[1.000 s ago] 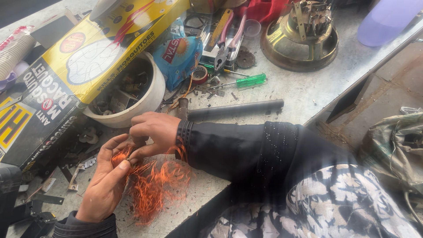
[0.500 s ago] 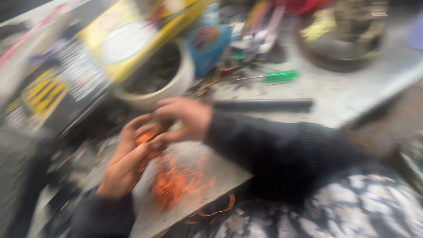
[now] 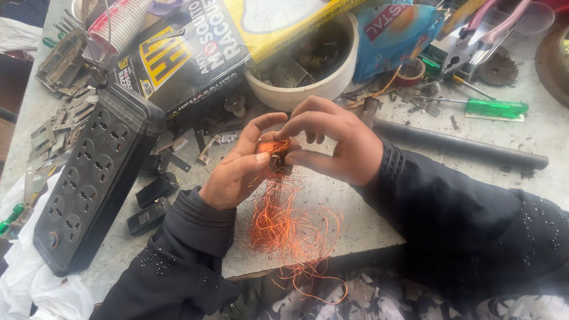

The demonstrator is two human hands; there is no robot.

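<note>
The small coil (image 3: 277, 159) of copper wire (image 3: 290, 228), held above the worktop (image 3: 379, 207) with the fingers of both the left hand (image 3: 237, 172) and right hand (image 3: 335, 142) clamped on it, looks mid-unwinding, calling for steady pulls on loose strands.

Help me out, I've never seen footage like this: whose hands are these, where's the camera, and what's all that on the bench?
The camera sits on a person's head and looks down at their own two hands over a cluttered workbench. The left hand and right hand together pinch a small coil, from which a tangle of thin copper wire hangs. Around them lie a black power strip, a white bowl of metal parts, a green screwdriver, pliers and a dark rod.
</note>
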